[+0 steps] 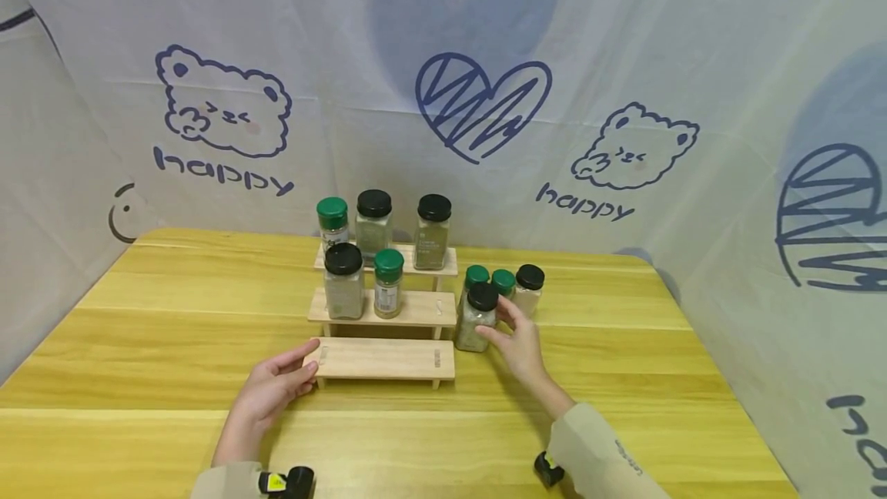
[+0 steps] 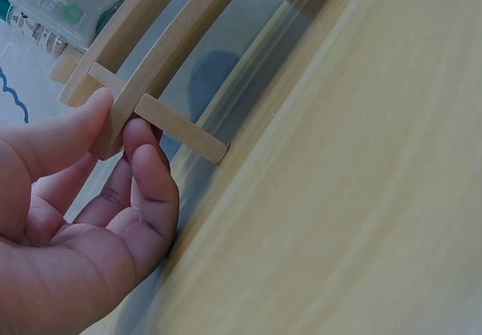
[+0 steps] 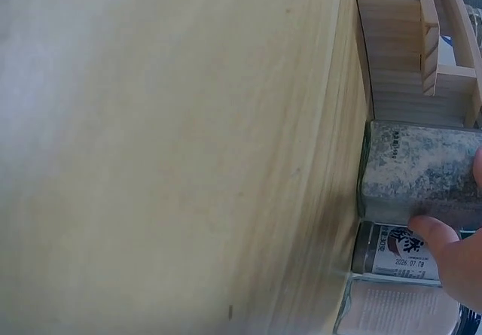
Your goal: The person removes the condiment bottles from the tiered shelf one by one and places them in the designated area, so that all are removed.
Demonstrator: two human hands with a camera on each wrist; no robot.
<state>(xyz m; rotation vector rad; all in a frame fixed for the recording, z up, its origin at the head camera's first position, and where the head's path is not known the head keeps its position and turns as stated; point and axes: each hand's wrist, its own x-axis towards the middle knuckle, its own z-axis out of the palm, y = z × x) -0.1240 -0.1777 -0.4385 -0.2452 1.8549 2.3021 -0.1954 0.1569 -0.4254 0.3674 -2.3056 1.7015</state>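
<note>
A three-step wooden spice rack (image 1: 388,356) stands on the table. My left hand (image 1: 277,383) pinches the left end of its lowest step, thumb above and fingers beneath, as the left wrist view shows. Right of the rack, my right hand (image 1: 518,345) grips a black-lidded glass spice jar (image 1: 473,332) between thumb and fingers. That jar stands upright; in the right wrist view its greyish contents (image 3: 422,169) show beside the rack. The middle step bears a black-lidded jar (image 1: 344,287) and a green-lidded one (image 1: 388,287).
On the top step are a green-lidded jar (image 1: 333,218) and two black-lidded jars, one at the right (image 1: 433,241). Behind my right hand stand two green-lidded jars (image 1: 503,280) and a black-lidded jar (image 1: 530,287). A printed cloth (image 1: 346,129) hangs behind the wooden table (image 1: 208,291).
</note>
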